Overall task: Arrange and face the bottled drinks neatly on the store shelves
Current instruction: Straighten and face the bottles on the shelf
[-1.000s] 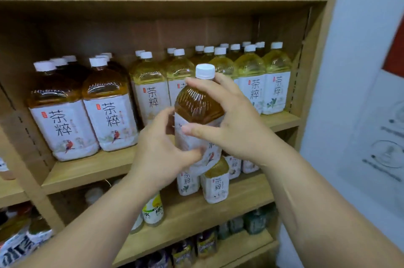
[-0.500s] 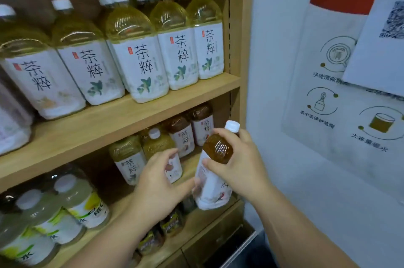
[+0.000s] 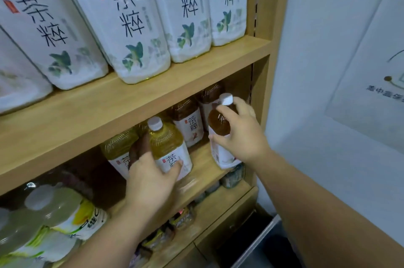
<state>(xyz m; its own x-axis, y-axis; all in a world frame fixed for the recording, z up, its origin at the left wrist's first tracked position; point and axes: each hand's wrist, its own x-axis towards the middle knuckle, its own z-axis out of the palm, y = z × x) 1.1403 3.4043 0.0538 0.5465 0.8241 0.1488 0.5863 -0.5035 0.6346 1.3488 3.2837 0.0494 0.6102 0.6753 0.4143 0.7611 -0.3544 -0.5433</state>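
While clasping the small dark-amber tea bottle (image 3: 219, 126) with white cap and white label round its shoulder, holds it upright in the right hand (image 3: 242, 136) at the right end of the pale wooden middle shelf (image 3: 202, 169), base at the front edge, near the right upright; cannot tell whether set down or just clear of the board. Grasps with the left hand (image 3: 153, 178) a small yellow-green tea bottle (image 3: 166, 139) with white cap, thumb laid across its label, fingers curled round its left side. Stands on the same shelf, left of the amber one and apart from it, bare board between. Behind, toward the back right corner, more dark-amber small bottles (image 3: 188, 123). Above, on the upper wooden shelf (image 3: 131, 103), a row of large white-labelled bottles (image 3: 122, 27) with black characters and green leaf prints, lined along the front edge. At lower left, pale cloudy drink bottles (image 3: 54, 208) with yellow-green labels. Further down, small blurred bottles (image 3: 181, 217), too unclear to name. White wall (image 3: 328, 71) right of the unit.
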